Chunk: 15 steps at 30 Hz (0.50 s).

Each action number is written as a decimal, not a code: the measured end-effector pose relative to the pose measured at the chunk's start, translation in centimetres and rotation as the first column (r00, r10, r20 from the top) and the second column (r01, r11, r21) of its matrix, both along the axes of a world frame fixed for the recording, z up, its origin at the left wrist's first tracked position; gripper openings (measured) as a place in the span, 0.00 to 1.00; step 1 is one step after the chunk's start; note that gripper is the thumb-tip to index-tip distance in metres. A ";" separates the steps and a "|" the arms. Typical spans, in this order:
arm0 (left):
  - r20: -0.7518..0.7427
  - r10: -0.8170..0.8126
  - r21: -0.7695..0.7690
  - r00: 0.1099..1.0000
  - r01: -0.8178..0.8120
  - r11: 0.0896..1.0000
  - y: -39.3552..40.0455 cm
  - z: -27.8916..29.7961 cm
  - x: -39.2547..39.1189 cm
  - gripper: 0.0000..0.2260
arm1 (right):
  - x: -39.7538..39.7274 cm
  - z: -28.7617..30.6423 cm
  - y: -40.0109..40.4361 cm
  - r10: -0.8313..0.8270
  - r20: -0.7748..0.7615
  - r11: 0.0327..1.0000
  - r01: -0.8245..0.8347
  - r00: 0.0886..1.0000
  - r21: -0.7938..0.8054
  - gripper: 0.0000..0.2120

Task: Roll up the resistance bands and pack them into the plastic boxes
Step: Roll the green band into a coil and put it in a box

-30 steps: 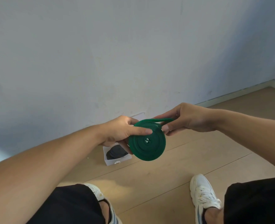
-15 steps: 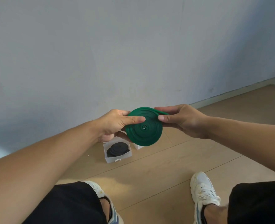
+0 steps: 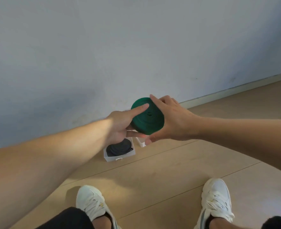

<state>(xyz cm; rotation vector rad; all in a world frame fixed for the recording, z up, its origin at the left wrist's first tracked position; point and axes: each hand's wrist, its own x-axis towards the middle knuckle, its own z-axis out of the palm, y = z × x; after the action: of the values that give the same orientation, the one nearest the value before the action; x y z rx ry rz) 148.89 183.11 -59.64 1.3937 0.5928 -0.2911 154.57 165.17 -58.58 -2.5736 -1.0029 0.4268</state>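
A green resistance band (image 3: 149,120) is wound into a tight flat coil and held in the air between both hands. My left hand (image 3: 122,125) grips its left side, thumb across the top face and fingers underneath. My right hand (image 3: 172,119) wraps around its right edge. Below on the floor stands a clear plastic box (image 3: 120,157) with a rolled black band (image 3: 120,147) inside. A second plastic box (image 3: 141,142) sits just right of it, mostly hidden behind my hands.
A grey wall (image 3: 136,47) rises right behind the boxes, with a pale skirting board (image 3: 235,89) running to the right. The floor (image 3: 169,176) is light wood planks. My two white shoes (image 3: 91,202) (image 3: 216,198) stand at the bottom.
The loose end of the green band has been wound in, so the coil is whole. Both hands have carried it forward and down toward the boxes, and my right hand now cups its edge.
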 end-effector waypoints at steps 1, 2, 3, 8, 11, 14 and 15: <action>-0.007 0.010 -0.014 1.000 -0.011 1.000 0.2 -0.9 1.1 0.27 | 1.1 -1.0 0.7 -0.005 0.018 1.000 0.005 1.000 -0.011 0.64; -0.011 0.014 -0.030 1.000 -0.014 0.999 0.3 -1.8 2.2 0.28 | 2.3 -2.1 1.4 -0.023 0.020 1.000 0.023 1.000 0.001 0.63; -0.015 0.014 -0.041 1.000 -0.014 0.999 0.5 -2.6 3.5 0.29 | 3.6 -3.1 1.9 -0.044 0.011 0.999 0.044 0.999 0.021 0.61; -0.054 -0.041 0.035 0.998 0.043 0.998 3.2 -7.0 10.4 0.38 | 11.1 -7.3 3.3 -0.138 -0.135 0.986 0.149 0.981 0.077 0.54; -0.132 -0.131 0.378 0.983 0.172 0.910 4.2 -12.0 12.3 0.27 | 14.5 -11.1 3.3 -0.192 -0.135 0.981 0.193 0.972 -0.006 0.56; -0.318 -0.485 0.714 0.815 0.542 0.442 3.7 -18.8 11.8 0.16 | 15.9 -16.1 2.5 -0.252 -0.133 0.967 0.246 0.958 -0.065 0.55; -0.409 -0.562 0.740 0.719 0.621 0.256 3.2 -20.7 11.4 0.18 | 16.1 -17.8 2.2 -0.245 -0.121 0.968 0.236 0.962 -0.084 0.53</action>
<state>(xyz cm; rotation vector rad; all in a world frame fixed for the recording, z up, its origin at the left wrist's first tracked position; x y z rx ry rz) 160.33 186.34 -80.33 2.6189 0.1732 -0.7305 170.67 167.35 -76.37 -2.6461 -0.6299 0.5635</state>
